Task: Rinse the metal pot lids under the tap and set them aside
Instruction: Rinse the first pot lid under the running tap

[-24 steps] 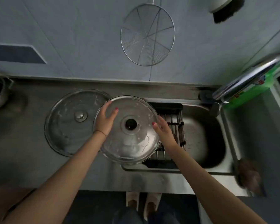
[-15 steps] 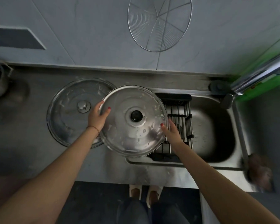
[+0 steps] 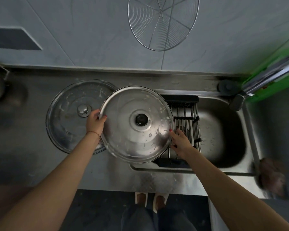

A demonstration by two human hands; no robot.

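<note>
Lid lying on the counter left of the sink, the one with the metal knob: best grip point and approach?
Take the counter lid by its metal knob, from straight above. It lies flat, dome up, so the rim sits against the counter with little to get under, while the knob stands proud at the centre. The held lid overlaps its right edge, so that side looks blocked until both hands carry the lid away.

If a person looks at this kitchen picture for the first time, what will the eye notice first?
First, the big metal lid with the black knob, held at its rim by the left hand and right hand over the sink's left edge. A second lid lies on the counter to its left, partly overlapped. A round wire skimmer hangs on the wall above.
</note>
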